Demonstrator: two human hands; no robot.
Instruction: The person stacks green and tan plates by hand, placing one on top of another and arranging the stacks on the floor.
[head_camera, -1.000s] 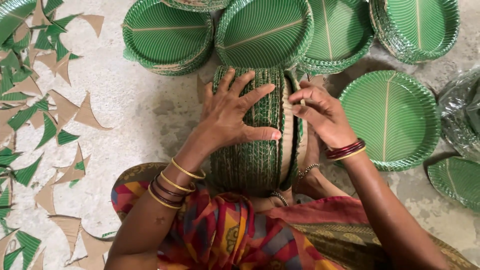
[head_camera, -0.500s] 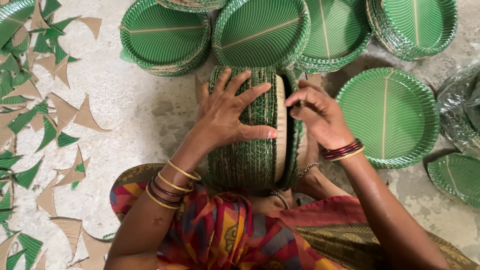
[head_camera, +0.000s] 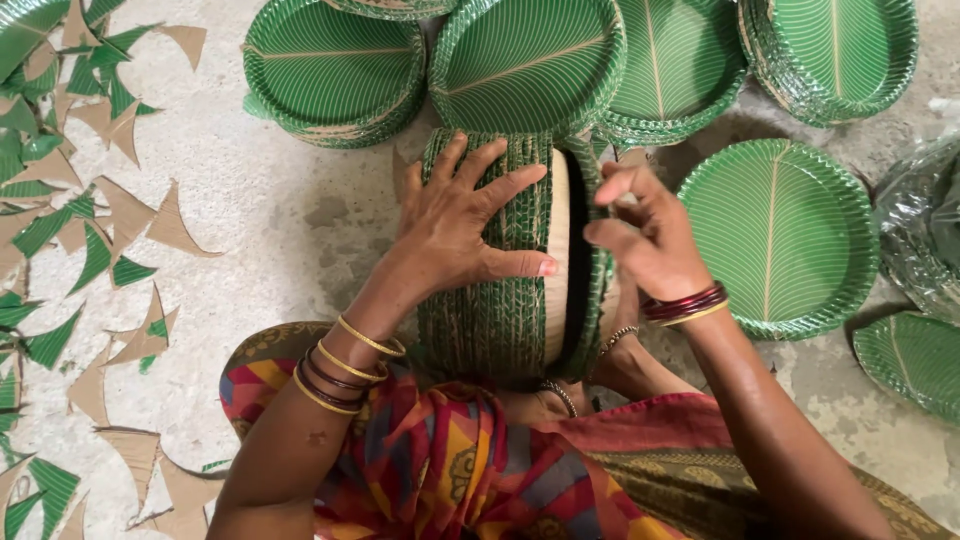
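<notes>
Fingers of the left hand (head_camera: 462, 228) lie spread and flat over the top of a stack of green paper plates (head_camera: 490, 290) that stands on edge, rims up, on the person's lap, with the thumb stretched right along the stack's side. Fingers of the right hand (head_camera: 645, 240) are bent together and pinch the rim of the end plates (head_camera: 592, 250), pulling them a little to the right, so that a gap opens and the pale brown back of the next plate (head_camera: 558, 250) shows. Bangles (head_camera: 345, 365) ring the left wrist and dark red ones (head_camera: 688, 305) the right. On the grey floor (head_camera: 270, 200) at the far side, low stacks of the same leaf-patterned plates (head_camera: 335, 70) lie flat in a row, and one more stack (head_camera: 785, 235) lies just right of the right hand. Green and brown paper offcuts (head_camera: 80, 230) are scattered over the floor at the left. A clear plastic bag (head_camera: 925, 230) sits at the right edge. Near the bottom is a bright patterned cloth (head_camera: 440, 470) over the person's lap
</notes>
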